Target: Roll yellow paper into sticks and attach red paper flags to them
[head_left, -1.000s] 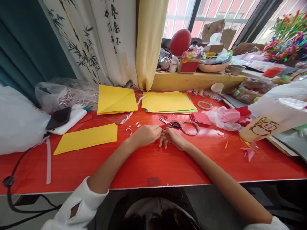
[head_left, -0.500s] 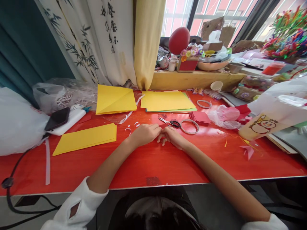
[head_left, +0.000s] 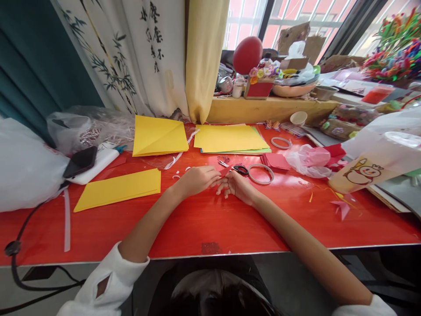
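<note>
My left hand (head_left: pixel 201 180) and my right hand (head_left: pixel 239 186) meet above the middle of the red table. Between their fingertips is a small piece of red paper (head_left: pixel 226 170), partly hidden by the fingers. Both hands pinch it, with the lower fingers of the right hand loosely curled beneath. Just behind the hands lie scissors (head_left: pixel 241 170) with black handles. A roll of tape (head_left: pixel 261 174) lies flat beside them, and a stack of red paper (head_left: pixel 276 161) sits behind it. White paper scraps (head_left: pixel 176 176) are scattered near my left hand.
Yellow sheets lie at the left (head_left: pixel 120 188), and more yellow paper (head_left: pixel 232 137) is at the back. A phone (head_left: pixel 80 161) rests on a white box. At right stand a drink cup (head_left: pixel 365 169) and a pink plastic bag (head_left: pixel 311 160). The table's front edge (head_left: pixel 263 253) is near me.
The red paper between my fingertips shows more now, raised slightly over the scissors' blades. My fingers have shifted a little; the whole view has moved slightly.
</note>
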The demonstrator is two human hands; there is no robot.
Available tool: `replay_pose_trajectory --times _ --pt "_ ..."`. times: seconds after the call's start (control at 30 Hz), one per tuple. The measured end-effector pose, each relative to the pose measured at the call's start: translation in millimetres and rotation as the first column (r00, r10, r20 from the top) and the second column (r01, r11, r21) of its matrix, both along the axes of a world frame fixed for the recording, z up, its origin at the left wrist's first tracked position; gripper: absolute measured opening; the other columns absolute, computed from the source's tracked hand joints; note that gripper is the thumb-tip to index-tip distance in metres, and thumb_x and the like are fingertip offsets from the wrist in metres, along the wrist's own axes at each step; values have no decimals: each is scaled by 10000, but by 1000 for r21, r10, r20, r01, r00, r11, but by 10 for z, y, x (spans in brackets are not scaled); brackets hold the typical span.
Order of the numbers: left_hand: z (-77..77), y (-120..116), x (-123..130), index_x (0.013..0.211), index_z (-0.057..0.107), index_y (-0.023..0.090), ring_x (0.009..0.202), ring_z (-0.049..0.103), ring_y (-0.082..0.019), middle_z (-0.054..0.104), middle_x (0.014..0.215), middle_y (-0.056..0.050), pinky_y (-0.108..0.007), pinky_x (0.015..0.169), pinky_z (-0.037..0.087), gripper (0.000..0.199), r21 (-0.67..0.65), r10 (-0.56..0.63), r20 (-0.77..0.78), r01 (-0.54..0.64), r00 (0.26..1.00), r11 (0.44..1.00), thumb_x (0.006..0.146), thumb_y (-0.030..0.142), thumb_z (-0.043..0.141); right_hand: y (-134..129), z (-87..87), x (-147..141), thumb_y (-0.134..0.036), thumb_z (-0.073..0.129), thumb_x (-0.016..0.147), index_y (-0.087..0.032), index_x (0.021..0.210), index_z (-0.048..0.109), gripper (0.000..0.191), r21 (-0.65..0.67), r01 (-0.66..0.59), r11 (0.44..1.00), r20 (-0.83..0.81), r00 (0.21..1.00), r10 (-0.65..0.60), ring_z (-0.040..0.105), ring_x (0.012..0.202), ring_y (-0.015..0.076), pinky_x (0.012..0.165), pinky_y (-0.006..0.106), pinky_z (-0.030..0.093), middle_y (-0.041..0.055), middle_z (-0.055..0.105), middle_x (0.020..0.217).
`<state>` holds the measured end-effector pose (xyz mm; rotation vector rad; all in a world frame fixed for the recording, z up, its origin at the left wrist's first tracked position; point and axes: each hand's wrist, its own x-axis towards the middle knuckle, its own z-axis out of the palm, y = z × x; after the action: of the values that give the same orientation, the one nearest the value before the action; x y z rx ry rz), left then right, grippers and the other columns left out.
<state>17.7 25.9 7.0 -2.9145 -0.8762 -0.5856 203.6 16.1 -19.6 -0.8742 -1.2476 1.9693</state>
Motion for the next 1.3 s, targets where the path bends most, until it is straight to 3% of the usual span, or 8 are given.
replay_pose_trajectory --times 0.57,1.0,1.3 --pt "9 -11 1 994 620 155 815 615 -113 644 868 -48 -208 714 463 339 -3 -8 -4 8 1000 1000 964 276 305 -7 -2 -9 -249 313 811 -148 829 555 262 9 32 999 11 999 -33 645 663 141 437 184 463 112 698 885" --pt "-64 -37 60 918 616 123 725 606 -128 640 832 -52 -222 544 390 352 140 85 -61 -76 995 987 961 298 313 -24 -20 -25 -244 429 798 -174 742 494 110 59 82 995 -17 997 -82 657 630 140 388 173 451 66 684 792" --pt "-120 -34 89 897 588 128 696 593 -118 619 802 -25 -228 568 391 287 199 86 -75 -70 993 978 949 261 338 -7 -10 -7 -176 422 758 -165 738 493 75 48 64 997 12 998 -65 664 619 149 389 182 465 56 671 735"
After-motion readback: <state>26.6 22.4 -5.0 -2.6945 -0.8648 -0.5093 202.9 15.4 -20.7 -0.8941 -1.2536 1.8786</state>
